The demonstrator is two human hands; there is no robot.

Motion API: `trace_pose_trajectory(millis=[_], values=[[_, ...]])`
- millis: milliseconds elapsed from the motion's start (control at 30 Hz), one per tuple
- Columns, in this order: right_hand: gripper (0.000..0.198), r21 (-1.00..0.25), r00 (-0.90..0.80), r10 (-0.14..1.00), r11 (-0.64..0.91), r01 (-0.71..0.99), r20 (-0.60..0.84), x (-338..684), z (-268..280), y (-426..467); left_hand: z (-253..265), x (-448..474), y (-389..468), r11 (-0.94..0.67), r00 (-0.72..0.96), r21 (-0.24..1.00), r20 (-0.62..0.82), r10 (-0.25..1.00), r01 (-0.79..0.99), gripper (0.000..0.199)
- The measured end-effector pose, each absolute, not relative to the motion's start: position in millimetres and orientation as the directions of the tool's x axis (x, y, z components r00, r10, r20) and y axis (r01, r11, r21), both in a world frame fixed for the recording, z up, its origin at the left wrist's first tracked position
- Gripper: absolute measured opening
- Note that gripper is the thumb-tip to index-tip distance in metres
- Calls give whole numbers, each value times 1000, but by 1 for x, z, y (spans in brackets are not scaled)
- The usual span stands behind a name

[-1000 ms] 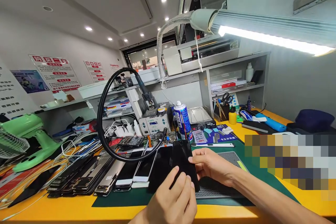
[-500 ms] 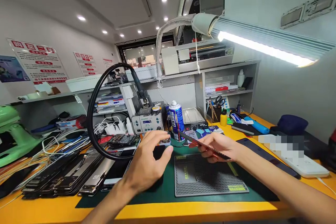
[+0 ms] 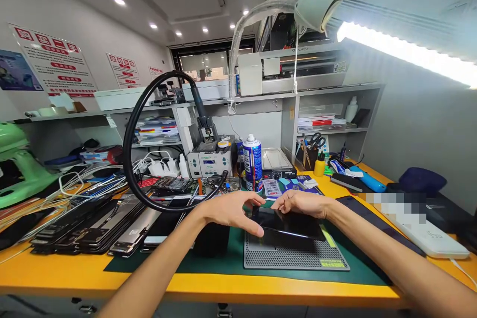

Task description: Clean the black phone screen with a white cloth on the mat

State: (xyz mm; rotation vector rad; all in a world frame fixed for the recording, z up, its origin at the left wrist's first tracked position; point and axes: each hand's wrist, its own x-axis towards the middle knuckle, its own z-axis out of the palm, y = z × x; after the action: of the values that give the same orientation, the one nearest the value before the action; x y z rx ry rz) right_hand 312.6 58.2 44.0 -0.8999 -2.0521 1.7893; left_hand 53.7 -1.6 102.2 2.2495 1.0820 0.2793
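Observation:
A thin, glossy black phone screen (image 3: 290,222) is held tilted above a grey perforated work mat (image 3: 283,259). My right hand (image 3: 301,204) grips its far edge with curled fingers. At the screen's left end, my left hand (image 3: 234,213) has its thumb at the near corner and its fingers at the far side, closed around that end. Beneath the mat lies a dark green desk mat (image 3: 208,264). Just behind the hands stands a blue spray can (image 3: 252,163) with a white cap.
Stacks of phone screens (image 3: 97,231) lie left on the yellow table (image 3: 186,283). A black hose (image 3: 128,154) loops from a soldering station (image 3: 210,161). A white power strip (image 3: 421,231) sits right, under a bright lamp (image 3: 406,52). Circuit boards (image 3: 179,186) lie behind.
My left hand has moved right and down onto the end of the phone screen. The screen has turned from nearly edge-on to show its glossy black face. The camera view has shifted.

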Motion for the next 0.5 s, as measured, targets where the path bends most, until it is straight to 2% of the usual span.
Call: trace_pose_trajectory(millis=[67,200,433,500], values=[[15,-958,-767,621,89,271,-159,310,51,54,95,57,-4,-486,631,561,-87,771,671,79],[24,-944,-760,634,147,297,-141,304,63,46,84,60,-10,-498,599,467,-90,796,731,81],[28,-900,-752,640,222,376,-157,301,63,42,94,24,-25,-471,544,376,-115,831,798,101],[31,-886,-759,626,234,400,-177,301,60,44,95,9,-34,-500,548,272,-140,825,823,106]])
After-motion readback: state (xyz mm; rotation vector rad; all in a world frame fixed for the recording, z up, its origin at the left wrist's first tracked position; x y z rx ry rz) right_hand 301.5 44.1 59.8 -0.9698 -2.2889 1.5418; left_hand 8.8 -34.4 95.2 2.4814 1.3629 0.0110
